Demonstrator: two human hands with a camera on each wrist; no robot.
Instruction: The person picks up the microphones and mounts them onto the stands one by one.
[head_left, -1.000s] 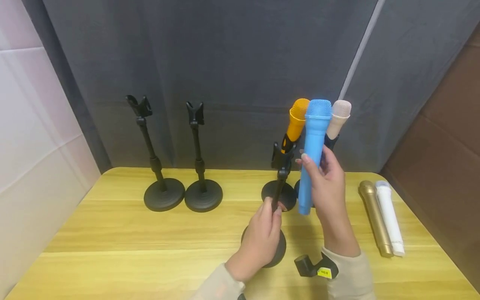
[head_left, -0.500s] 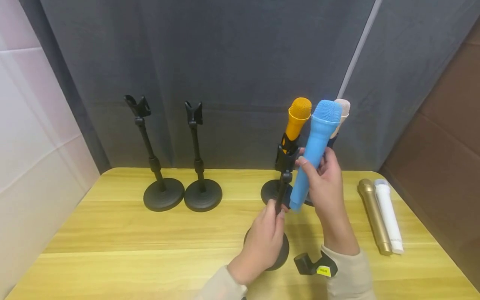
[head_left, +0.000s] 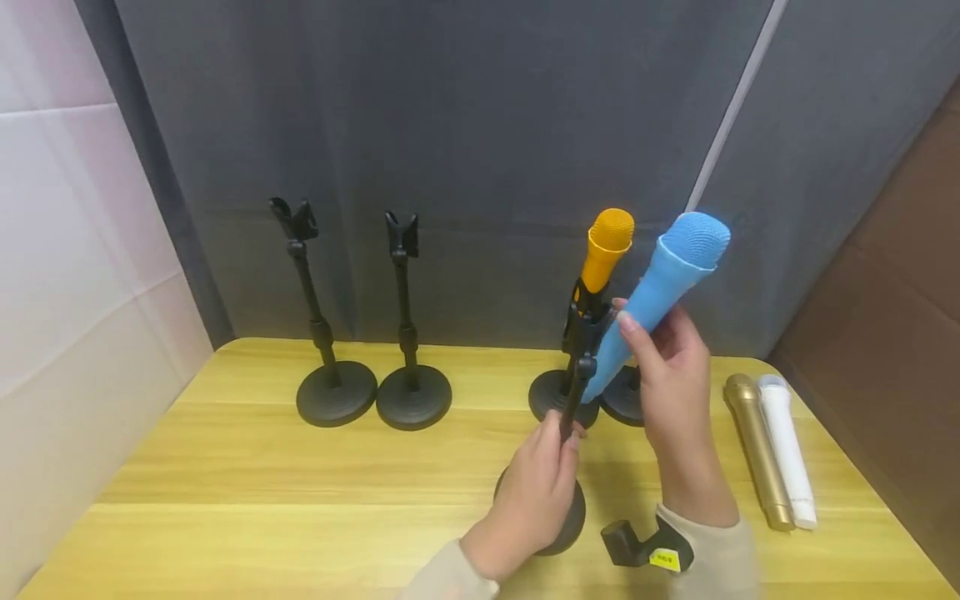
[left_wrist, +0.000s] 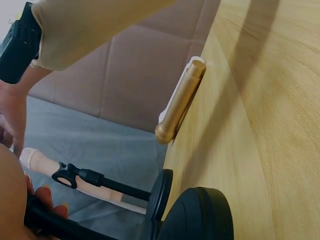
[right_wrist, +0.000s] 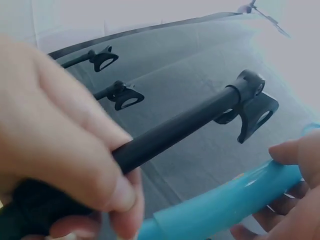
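My left hand (head_left: 528, 496) grips the pole of a black microphone stand (head_left: 587, 333), whose clip at the top holds nothing. My right hand (head_left: 678, 392) holds a blue microphone (head_left: 663, 287) by its body, thumb on the near side. The microphone leans with its head up and to the right; its lower end is close beside the stand's clip. In the right wrist view, the blue microphone (right_wrist: 225, 205) lies below the stand's clip (right_wrist: 255, 110), apart from it. Behind stands an orange microphone (head_left: 603, 258) in another stand.
Two bare stands (head_left: 335, 392) (head_left: 414, 396) stand at the back left. A gold microphone (head_left: 757, 450) and a white microphone (head_left: 787, 450) lie at the right. The left wrist view shows a pale microphone (left_wrist: 42, 162) in a stand; the blue one hides its head in the head view.
The blue microphone has gone from nearly upright to tilted, its head swinging right and its lower end moving toward the held stand. The left hand keeps its grip on the stand's pole.
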